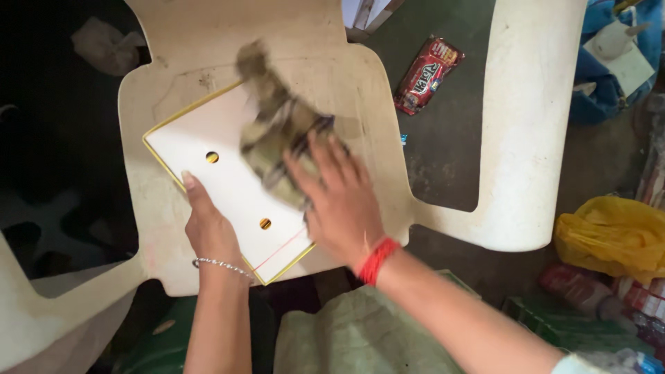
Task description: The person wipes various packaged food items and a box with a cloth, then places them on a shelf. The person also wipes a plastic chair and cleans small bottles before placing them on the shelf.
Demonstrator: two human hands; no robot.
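A pale plastic chair (166,263) carries a flat white panel (228,183) with two holes on its seat. The panel looks stiff, light and smooth — likely best steadied at its edge, where the left hand (208,228) presses flat, fingers extended. The right hand (343,208) is closed around a soft, limp cloth (277,125) — blurred — atop the panel.

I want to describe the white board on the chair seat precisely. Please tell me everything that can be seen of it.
The white board is a flat, square-looking panel with a thin yellow edge, two small round holes and a faint red line near one corner. It lies turned diagonally on the seat of a cream plastic chair. The left hand presses on its lower edge, and the right hand holds a blurred, dirty rag on its surface.
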